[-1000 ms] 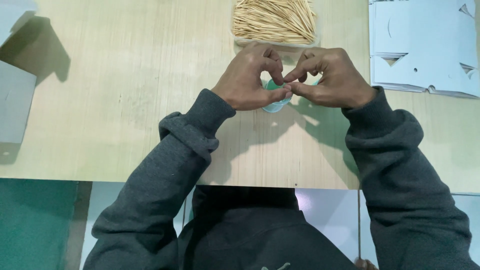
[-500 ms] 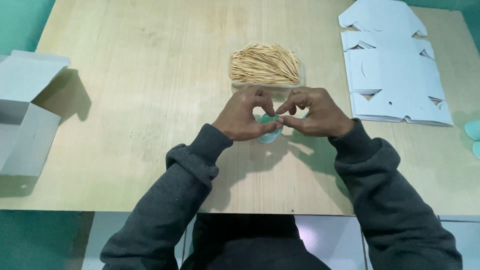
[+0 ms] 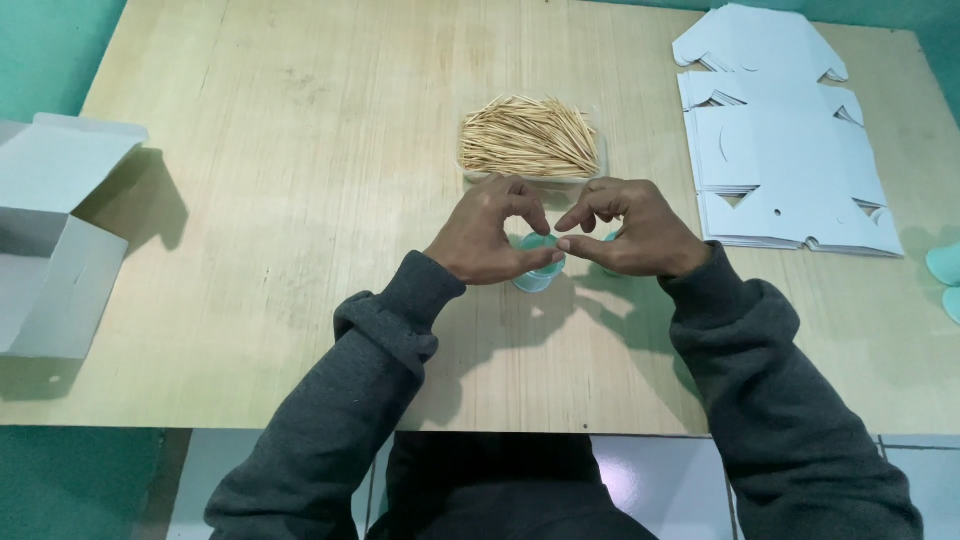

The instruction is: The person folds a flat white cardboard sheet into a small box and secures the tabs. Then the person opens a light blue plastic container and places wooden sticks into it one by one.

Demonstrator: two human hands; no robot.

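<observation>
teal container pinched between both hands, view pulled back

teal plastic shows between the two hands at the centre of the frame: a small round teal container (image 3: pixel 537 268) sits on the wooden table (image 3: pixel 300 200), held at its top. the left hand (image 3: pixel 488 240) curls around it with thumb and forefinger closed on its rim; the right hand (image 3: pixel 630 232) meets it from the other side, fingertips (image 3: pixel 568 243) pinched together at the same rim. what the fingertips grip beyond the container is too small to tell. a second bit of teal peeps out under the right hand.

against a second ago the hands lie lower and smaller in the frame, and far more of the table shows: the head has lifted and drawn back, while the hands hold the same pinch on the container. the grip looks unchanged, so the work at the rim seems to be going on in place.

just above the hands lies a heap of toothpicks (image 3: pixel 527 138) in a clear tray. at upper right rests a stack of flat white die-cut box blanks (image 3: pixel 790 150); at far left an open white carton (image 3: pixel 50 250) casts a shadow. two teal pieces (image 3: pixel 945 275) sit at the right edge. nothing lies between the hands and the toothpicks.
</observation>
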